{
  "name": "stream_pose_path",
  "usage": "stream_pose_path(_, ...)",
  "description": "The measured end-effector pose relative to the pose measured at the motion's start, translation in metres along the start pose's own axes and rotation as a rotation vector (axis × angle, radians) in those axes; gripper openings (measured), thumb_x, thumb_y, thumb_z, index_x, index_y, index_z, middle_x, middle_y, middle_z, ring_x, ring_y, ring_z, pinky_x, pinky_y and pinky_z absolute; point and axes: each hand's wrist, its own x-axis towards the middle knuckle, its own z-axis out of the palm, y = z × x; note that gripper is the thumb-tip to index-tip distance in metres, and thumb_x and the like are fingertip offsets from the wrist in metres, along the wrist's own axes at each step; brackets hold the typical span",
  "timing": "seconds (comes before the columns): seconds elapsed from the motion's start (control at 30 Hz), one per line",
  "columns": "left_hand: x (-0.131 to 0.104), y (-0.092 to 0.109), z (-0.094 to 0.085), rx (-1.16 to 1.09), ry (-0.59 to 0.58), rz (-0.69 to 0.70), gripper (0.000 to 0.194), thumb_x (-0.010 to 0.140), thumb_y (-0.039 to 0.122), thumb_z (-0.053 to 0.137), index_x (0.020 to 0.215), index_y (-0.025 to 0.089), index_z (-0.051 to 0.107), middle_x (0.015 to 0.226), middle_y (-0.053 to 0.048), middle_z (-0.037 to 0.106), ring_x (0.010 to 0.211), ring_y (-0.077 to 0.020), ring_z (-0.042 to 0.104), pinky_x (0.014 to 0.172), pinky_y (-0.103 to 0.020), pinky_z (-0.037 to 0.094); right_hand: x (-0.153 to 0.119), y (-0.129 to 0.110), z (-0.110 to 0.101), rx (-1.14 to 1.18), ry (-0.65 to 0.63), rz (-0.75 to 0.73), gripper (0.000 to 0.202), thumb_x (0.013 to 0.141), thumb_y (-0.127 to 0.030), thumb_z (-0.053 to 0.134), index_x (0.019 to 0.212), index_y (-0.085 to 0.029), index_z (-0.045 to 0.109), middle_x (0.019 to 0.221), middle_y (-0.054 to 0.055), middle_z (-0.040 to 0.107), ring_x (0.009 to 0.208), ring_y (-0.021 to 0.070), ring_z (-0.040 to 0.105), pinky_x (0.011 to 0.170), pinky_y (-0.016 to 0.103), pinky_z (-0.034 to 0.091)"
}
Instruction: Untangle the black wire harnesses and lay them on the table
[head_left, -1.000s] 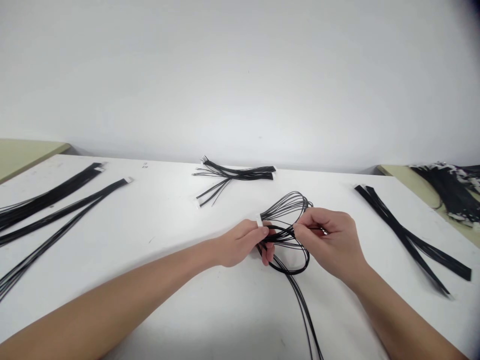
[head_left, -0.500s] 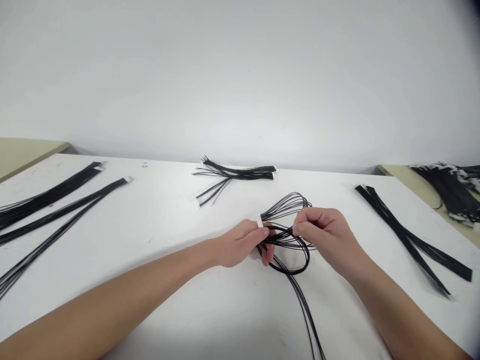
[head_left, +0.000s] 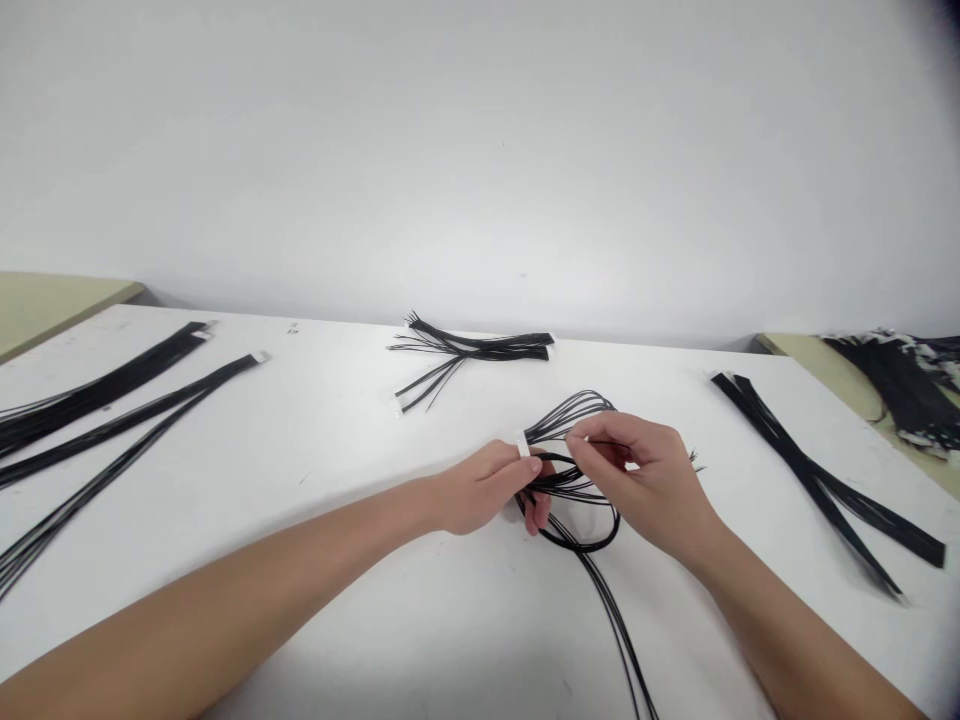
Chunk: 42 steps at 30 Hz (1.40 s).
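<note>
My left hand (head_left: 495,485) is closed around a black wire harness (head_left: 574,545), thumb on top, beside its white connector (head_left: 523,444). From the connector, thin wires fan out to the right in loops, and a thicker loop curls below. A loose tail of wires hangs toward the front edge. My right hand (head_left: 637,465) is just right of the connector, thumb and forefinger pinched on a single thin black wire. That wire's far stretch runs under the fingers, and wire tips show past the knuckles.
On the white table (head_left: 360,610), a small crossed bundle of black wires (head_left: 472,350) lies at the back. Longer wire bundles (head_left: 112,380) lie at the left, and crossed flat bundles (head_left: 806,465) at the right. Another pile of black wires (head_left: 892,385) rests on the yellowish side table.
My right hand has shifted slightly left, its pinch now closer to the connector, and wire tips have come into view beyond it. My left hand keeps its hold on the harness.
</note>
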Motion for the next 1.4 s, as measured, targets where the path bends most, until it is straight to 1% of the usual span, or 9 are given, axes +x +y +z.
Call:
stream_pose_path(0.1,0.000,-0.001,0.000,-0.016,-0.008,-0.003,0.056,0.098,0.043,0.026,0.071,0.012,0.064,0.070,-0.008,0.066,0.073,-0.0171,0.061,0.081,-0.029,0.046,-0.001,0.005,0.005,-0.089,0.020,-0.253,0.007,0.084,-0.021,0.061,0.081,-0.020,0.067,0.069,0.001,0.061,0.055,0.0095,0.044,0.049,0.024,0.038)
stream_pose_path(0.2,0.000,0.001,0.000,-0.024,-0.017,-0.002,0.057,0.097,0.045,0.026,0.070,0.012,0.064,0.069,-0.008,0.066,0.072,-0.0169,0.061,0.081,-0.030,0.047,-0.001,0.008,0.007,-0.109,0.003,-0.363,0.010,0.087,-0.017,0.058,0.083,-0.021,0.067,0.069,0.001,0.060,0.058,0.0103,0.048,0.052,0.025,0.040)
stream_pose_path(0.73,-0.001,0.000,0.000,0.040,-0.051,0.043,0.055,0.099,0.042,0.024,0.071,0.012,0.062,0.075,-0.009,0.066,0.076,-0.0177,0.062,0.082,-0.031,0.048,-0.001,0.013,0.012,-0.045,-0.060,-0.364,0.016,0.091,-0.013,0.051,0.088,-0.019,0.066,0.072,0.001,0.053,0.063,0.0097,0.048,0.056,0.024,0.040)
stream_pose_path(0.93,0.001,0.001,0.000,-0.035,-0.039,0.014,0.053,0.097,0.040,0.026,0.069,0.012,0.062,0.071,-0.009,0.066,0.073,-0.0177,0.061,0.079,-0.030,0.047,0.001,0.012,0.010,-0.092,-0.089,-0.340,0.017,0.092,-0.014,0.049,0.090,-0.020,0.065,0.076,0.002,0.056,0.068,0.0105,0.051,0.060,0.025,0.042)
stream_pose_path(1.07,0.005,0.002,-0.001,-0.214,0.023,-0.063,0.050,0.096,0.038,0.027,0.066,0.013,0.058,0.066,-0.008,0.065,0.062,-0.0165,0.060,0.073,-0.031,0.047,0.006,0.009,-0.004,-0.084,-0.020,-0.222,0.010,0.089,-0.023,0.056,0.090,-0.021,0.066,0.076,0.001,0.060,0.064,0.0104,0.050,0.057,0.024,0.043)
stream_pose_path(1.13,0.007,0.000,-0.003,-0.360,0.081,-0.107,0.045,0.095,0.038,0.027,0.069,0.014,0.055,0.064,-0.008,0.065,0.057,-0.0168,0.060,0.069,-0.032,0.047,0.009,0.007,-0.013,-0.047,0.076,-0.080,0.012,0.086,-0.031,0.061,0.085,-0.021,0.066,0.072,0.001,0.059,0.060,0.0104,0.048,0.053,0.023,0.042)
stream_pose_path(1.2,0.010,-0.004,-0.006,-0.499,0.138,-0.129,0.041,0.094,0.038,0.027,0.072,0.016,0.053,0.061,-0.007,0.064,0.054,-0.0178,0.059,0.065,-0.032,0.047,0.012,0.008,-0.023,-0.020,0.089,0.098,0.021,0.084,-0.041,0.062,0.083,-0.020,0.064,0.070,0.000,0.057,0.058,0.0105,0.048,0.050,0.023,0.042)
stream_pose_path(1.3,0.013,-0.010,-0.009,-0.656,0.183,-0.126,0.039,0.093,0.038,0.026,0.071,0.017,0.051,0.060,-0.007,0.063,0.054,-0.0185,0.059,0.063,-0.032,0.046,0.016,0.011,-0.032,0.008,-0.081,0.336,0.034,0.082,-0.053,0.061,0.077,-0.020,0.059,0.066,-0.001,0.054,0.054,0.0096,0.049,0.047,0.022,0.041)
stream_pose_path(1.4,0.014,-0.013,-0.012,-0.732,0.198,-0.109,0.039,0.092,0.037,0.027,0.071,0.017,0.052,0.059,-0.007,0.062,0.054,-0.0181,0.058,0.062,-0.030,0.045,0.018,0.017,-0.033,0.036,-0.236,0.446,0.044,0.082,-0.059,0.057,0.068,-0.018,0.051,0.061,-0.002,0.051,0.054,0.0092,0.050,0.050,0.022,0.041)
